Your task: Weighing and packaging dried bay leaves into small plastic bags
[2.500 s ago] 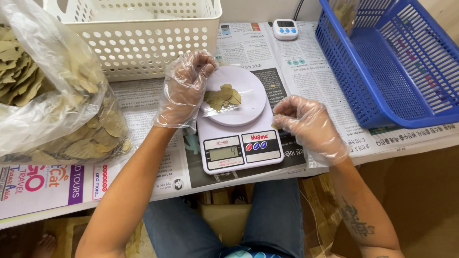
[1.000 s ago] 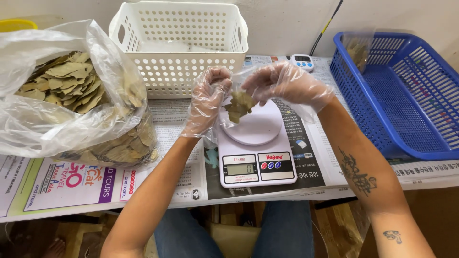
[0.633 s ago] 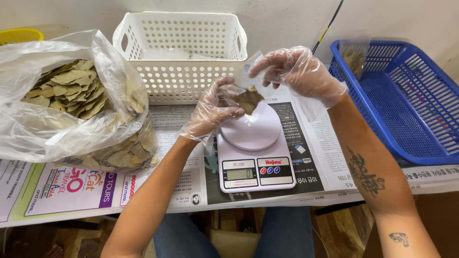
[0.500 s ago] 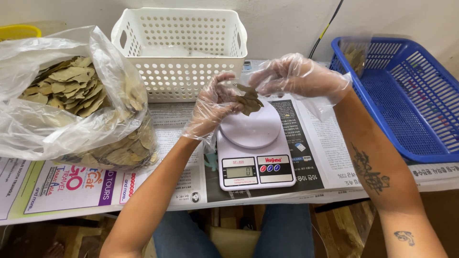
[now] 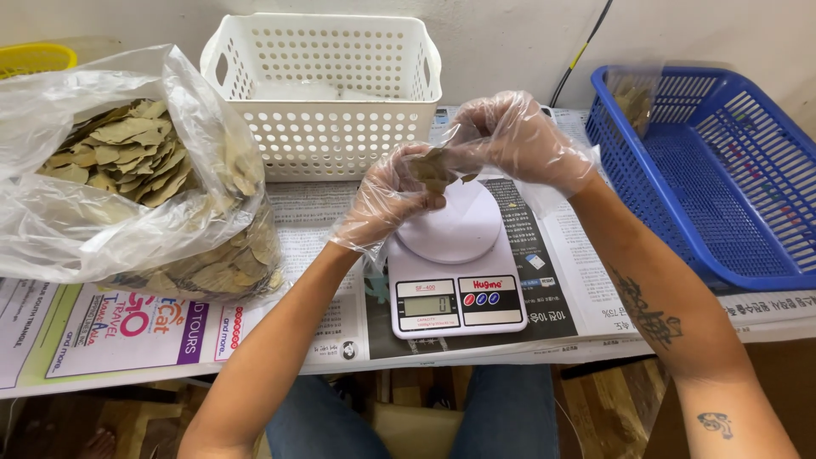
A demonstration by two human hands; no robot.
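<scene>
head view looks down on a table point(image 5: 280, 331) covered in newspaper, set against a pale wall, with a white basket point(image 5: 327, 93), a blue basket point(image 5: 722, 178) and a big clear bag of dried leaves point(image 5: 136, 178). both gloved hands are raised above the white scale point(image 5: 455, 272). left hand point(image 5: 391, 191) and right hand point(image 5: 518, 140) pinch a bunch of leaves point(image 5: 433, 166) between curled fingers.
</scene>
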